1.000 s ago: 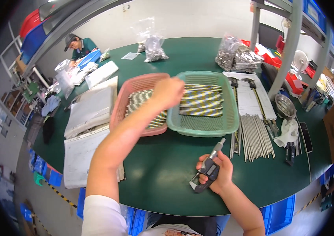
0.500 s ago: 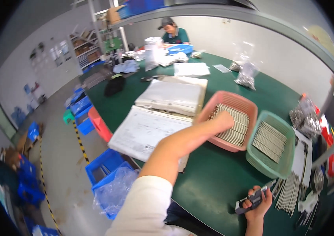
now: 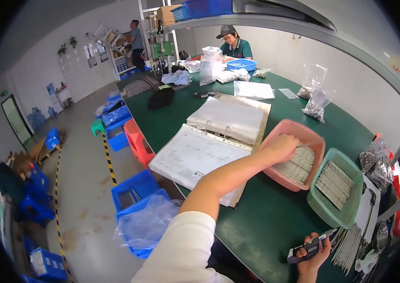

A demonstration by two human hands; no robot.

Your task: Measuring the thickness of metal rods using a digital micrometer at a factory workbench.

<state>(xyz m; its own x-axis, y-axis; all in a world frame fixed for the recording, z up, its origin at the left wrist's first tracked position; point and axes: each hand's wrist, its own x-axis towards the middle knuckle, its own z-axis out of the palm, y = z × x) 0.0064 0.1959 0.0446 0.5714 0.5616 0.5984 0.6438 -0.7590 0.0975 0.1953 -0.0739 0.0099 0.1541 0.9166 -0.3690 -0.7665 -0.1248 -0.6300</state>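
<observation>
My left hand [image 3: 282, 147] reaches into the pink plastic basket [image 3: 318, 166], over rows of thin metal rods [image 3: 299, 166]. Its fingers are bent together at the rods; whatever they pinch is too small to make out. At the lower right my right hand [image 3: 320, 258] is wrapped round a dark grey digital micrometer [image 3: 309, 250], whose silver end points up and right. Beside the pink basket stands a green basket [image 3: 337, 218] with more rods [image 3: 333, 185] laid in it. A loose bundle of long thin rods [image 3: 348, 250] lies on the table near the micrometer.
An open ring binder [image 3: 200, 153] lies left of the baskets on the green table [image 3: 252, 226]. Bags of small metal parts [image 3: 315, 111] stand farther back. Across the table sits a person [image 3: 237, 47]. Blue crates [image 3: 134, 188] stand on the floor at left.
The view has swung, so the table and baskets appear farther right and slightly lower. My left hand has shifted toward the upper part of the rods; the right hand keeps hold of the micrometer.
</observation>
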